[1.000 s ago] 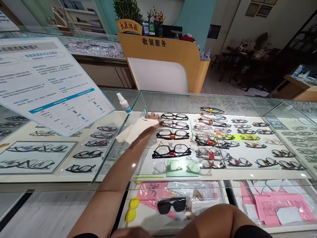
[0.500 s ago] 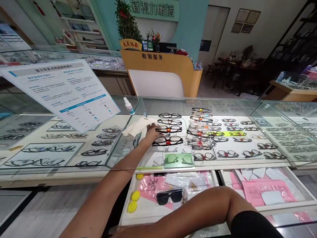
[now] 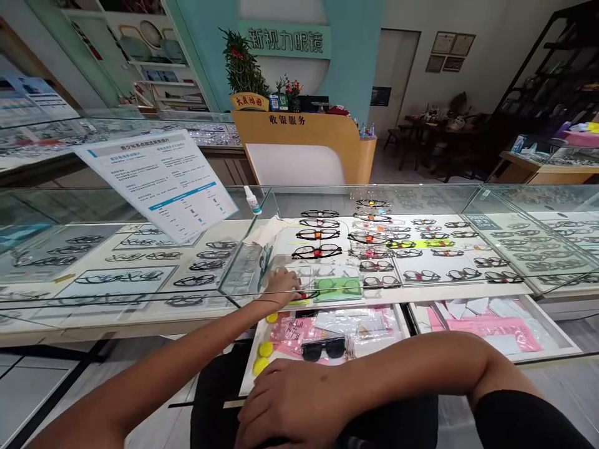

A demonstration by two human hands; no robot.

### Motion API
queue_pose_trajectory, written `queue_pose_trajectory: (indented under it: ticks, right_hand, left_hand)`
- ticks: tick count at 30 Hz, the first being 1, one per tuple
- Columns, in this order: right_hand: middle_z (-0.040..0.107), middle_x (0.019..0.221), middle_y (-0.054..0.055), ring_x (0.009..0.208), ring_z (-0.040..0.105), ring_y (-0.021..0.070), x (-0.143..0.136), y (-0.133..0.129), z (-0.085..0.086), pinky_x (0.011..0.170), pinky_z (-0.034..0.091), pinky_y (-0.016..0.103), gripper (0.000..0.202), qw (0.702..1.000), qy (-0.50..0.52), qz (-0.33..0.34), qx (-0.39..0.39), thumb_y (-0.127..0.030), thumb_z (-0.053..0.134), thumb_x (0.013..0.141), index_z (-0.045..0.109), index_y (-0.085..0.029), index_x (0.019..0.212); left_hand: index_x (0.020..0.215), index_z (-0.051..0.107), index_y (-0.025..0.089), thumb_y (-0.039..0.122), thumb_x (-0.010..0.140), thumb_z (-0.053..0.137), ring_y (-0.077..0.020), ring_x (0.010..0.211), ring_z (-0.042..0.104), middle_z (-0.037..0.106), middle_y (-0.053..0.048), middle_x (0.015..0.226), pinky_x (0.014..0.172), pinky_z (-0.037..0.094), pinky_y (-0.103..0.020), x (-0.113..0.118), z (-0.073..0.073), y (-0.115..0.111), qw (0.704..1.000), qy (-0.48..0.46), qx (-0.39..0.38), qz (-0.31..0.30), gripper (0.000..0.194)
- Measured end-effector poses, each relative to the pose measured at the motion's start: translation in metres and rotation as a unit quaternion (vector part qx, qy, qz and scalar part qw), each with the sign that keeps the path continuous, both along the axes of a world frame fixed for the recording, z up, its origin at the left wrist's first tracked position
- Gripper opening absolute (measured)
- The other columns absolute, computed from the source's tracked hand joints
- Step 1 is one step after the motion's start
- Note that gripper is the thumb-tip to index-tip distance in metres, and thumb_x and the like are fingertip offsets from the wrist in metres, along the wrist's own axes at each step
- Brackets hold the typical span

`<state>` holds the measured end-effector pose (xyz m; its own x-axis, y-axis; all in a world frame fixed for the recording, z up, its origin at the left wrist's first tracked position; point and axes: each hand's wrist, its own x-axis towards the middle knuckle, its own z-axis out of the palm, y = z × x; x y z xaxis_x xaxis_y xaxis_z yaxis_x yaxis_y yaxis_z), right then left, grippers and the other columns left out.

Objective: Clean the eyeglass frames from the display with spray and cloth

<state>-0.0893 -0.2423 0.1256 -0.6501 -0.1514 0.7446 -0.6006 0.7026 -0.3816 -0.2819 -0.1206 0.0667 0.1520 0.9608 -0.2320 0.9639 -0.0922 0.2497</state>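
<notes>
My left hand [image 3: 282, 287] is inside the glass display case at its front edge, with fingers closed on a dark pair of eyeglasses [image 3: 307, 295] that shows a bit of red. The fingers hide much of that pair. Just to its right lies a green card [image 3: 337, 288] with clear glasses on it. Behind stands a column of black eyeglasses with red and orange tags [image 3: 318, 252]. My right hand [image 3: 290, 399] hangs loosely over my lap, below the drawer, fingers drooping and slightly apart, holding nothing that I can see.
An open drawer [image 3: 248, 380] below the case holds sunglasses [image 3: 324, 348], pink packets and yellow round cases [image 3: 264, 349]. A printed sheet [image 3: 168, 181] and a white bottle [image 3: 253, 201] are on the glass top. A cloth [image 3: 262, 232] lies in the case. More eyeglasses [image 3: 421, 275] fill the right.
My left hand has drawn back from beside the eyeglasses column to the case's front edge, now with a pair in it. My right hand has come into view. The camera view has shifted.
</notes>
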Motion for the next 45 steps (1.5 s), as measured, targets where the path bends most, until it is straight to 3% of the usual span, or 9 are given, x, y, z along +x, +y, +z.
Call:
queue_pose_trajectory:
  ticks: [7, 10, 12, 15, 21, 26, 30, 37, 45]
  right_hand:
    - [0.082, 0.092, 0.001, 0.086, 0.072, 0.0209, 0.101, 0.052, 0.074, 0.088, 0.053, 0.039, 0.017, 0.976, -0.05, -0.205, 0.05, -0.028, 0.06, 0.107, 0.077, -0.028, 0.109]
    - [0.081, 0.099, 0.008, 0.095, 0.07, 0.0256, 0.162, 0.13, 0.078, 0.091, 0.05, 0.041, 0.023, 0.886, -0.074, -0.454, 0.063, -0.02, 0.057, 0.104, 0.078, -0.024, 0.114]
    - [0.079, 0.095, 0.011, 0.095, 0.068, 0.0277, 0.21, 0.185, 0.066, 0.094, 0.049, 0.044, 0.02, 0.784, -0.148, -0.601, 0.056, -0.022, 0.058, 0.103, 0.078, -0.02, 0.109]
    - [0.077, 0.098, 0.016, 0.096, 0.064, 0.0305, 0.276, 0.245, 0.037, 0.092, 0.047, 0.044, 0.019, 0.633, -0.238, -0.736, 0.033, -0.02, 0.058, 0.098, 0.077, -0.017, 0.098]
    - [0.076, 0.105, 0.019, 0.097, 0.061, 0.0317, 0.324, 0.274, -0.001, 0.09, 0.044, 0.043, 0.024, 0.563, -0.228, -0.794, 0.017, -0.022, 0.053, 0.099, 0.076, -0.016, 0.098]
    - [0.075, 0.103, 0.017, 0.099, 0.062, 0.031, 0.324, 0.281, -0.012, 0.088, 0.043, 0.041, 0.025, 0.555, -0.233, -0.798, 0.018, -0.026, 0.052, 0.102, 0.075, -0.017, 0.096]
    - [0.076, 0.1, 0.016, 0.096, 0.063, 0.0306, 0.328, 0.283, -0.016, 0.085, 0.042, 0.041, 0.025, 0.551, -0.234, -0.801, 0.019, -0.027, 0.052, 0.102, 0.072, -0.019, 0.09]
    - [0.076, 0.096, 0.014, 0.092, 0.064, 0.029, 0.328, 0.282, -0.016, 0.085, 0.043, 0.041, 0.025, 0.554, -0.236, -0.798, 0.029, -0.028, 0.051, 0.102, 0.071, -0.019, 0.091]
    - [0.075, 0.091, 0.012, 0.084, 0.064, 0.0289, 0.328, 0.281, -0.016, 0.079, 0.043, 0.041, 0.021, 0.565, -0.219, -0.795, 0.024, -0.027, 0.055, 0.101, 0.068, -0.021, 0.085]
  left_hand:
    - [0.082, 0.082, 0.03, 0.037, 0.082, 0.09, -0.0366, 0.124, 0.059, 0.08, -0.005, 0.119, 0.105, 0.034, -0.052, 0.014, 0.031, -0.083, 0.993, -0.025, -0.094, -0.068, 0.011]
    - [0.082, 0.08, 0.029, 0.043, 0.088, 0.089, -0.0355, 0.123, 0.056, 0.078, -0.005, 0.121, 0.102, 0.032, -0.051, 0.025, 0.072, -0.103, 0.985, -0.051, -0.132, -0.1, 0.018]
    - [0.085, 0.08, 0.03, 0.051, 0.092, 0.088, -0.0351, 0.124, 0.055, 0.078, -0.004, 0.121, 0.105, 0.032, -0.049, 0.029, 0.107, -0.105, 0.979, -0.075, -0.147, -0.123, 0.023]
    - [0.087, 0.084, 0.035, 0.06, 0.095, 0.084, -0.0366, 0.128, 0.054, 0.077, -0.002, 0.126, 0.109, 0.031, -0.048, 0.024, 0.159, -0.082, 0.978, -0.083, -0.122, -0.148, 0.025]
    - [0.097, 0.087, 0.031, 0.066, 0.096, 0.079, -0.0368, 0.13, 0.054, 0.073, -0.006, 0.129, 0.109, 0.027, -0.046, 0.005, 0.221, 0.051, 0.989, -0.015, 0.067, -0.128, 0.035]
    - [0.102, 0.087, 0.022, 0.049, 0.101, 0.075, -0.0422, 0.133, 0.047, 0.073, -0.012, 0.134, 0.11, 0.025, -0.051, 0.009, 0.218, 0.177, 0.984, 0.055, 0.135, -0.099, 0.029]
    - [0.096, 0.086, 0.018, 0.042, 0.095, 0.083, -0.0456, 0.136, 0.044, 0.074, -0.015, 0.133, 0.111, 0.027, -0.054, 0.019, 0.192, 0.24, 0.986, 0.079, 0.129, -0.068, 0.024]
    - [0.093, 0.087, 0.017, 0.041, 0.087, 0.089, -0.0452, 0.136, 0.044, 0.077, -0.019, 0.131, 0.111, 0.028, -0.058, 0.025, 0.152, 0.289, 0.988, 0.104, 0.102, -0.055, 0.025]
    - [0.099, 0.093, 0.028, 0.054, 0.075, 0.086, -0.049, 0.137, 0.045, 0.084, -0.017, 0.124, 0.118, 0.03, -0.064, 0.019, 0.153, 0.313, 0.989, 0.123, 0.054, -0.069, 0.036]
